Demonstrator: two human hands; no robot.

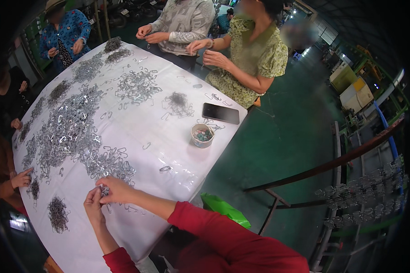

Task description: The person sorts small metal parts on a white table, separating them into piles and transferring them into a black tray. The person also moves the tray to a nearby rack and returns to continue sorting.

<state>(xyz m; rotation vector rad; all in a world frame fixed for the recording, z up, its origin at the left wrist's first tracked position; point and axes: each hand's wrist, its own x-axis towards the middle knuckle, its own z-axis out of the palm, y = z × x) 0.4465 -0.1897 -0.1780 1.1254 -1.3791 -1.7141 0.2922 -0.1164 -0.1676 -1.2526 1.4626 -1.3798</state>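
My left hand (pixel 94 205) and my right hand (pixel 115 189) meet over the near part of the white table, fingers pinched together. Between them is a small metal clip (pixel 105 193), partly covered by the fingers; its exact shape is hard to make out. Just beyond my hands lies a pile of silvery carabiner-shaped clips (pixel 107 164), and it runs on into a larger heap (pixel 70 125) toward the far left. A dark heap of thin wire pieces (pixel 58 214) sits left of my left hand.
The white-covered table (pixel 168 150) bears a phone (pixel 220 113), a tub of coloured bits (pixel 202 135) and more clip piles (pixel 138 85). Several co-workers stand round it; one person's hand (pixel 22 178) rests at the left edge. A green bag (pixel 225 210) and metal rack (pixel 364 193) are at right.
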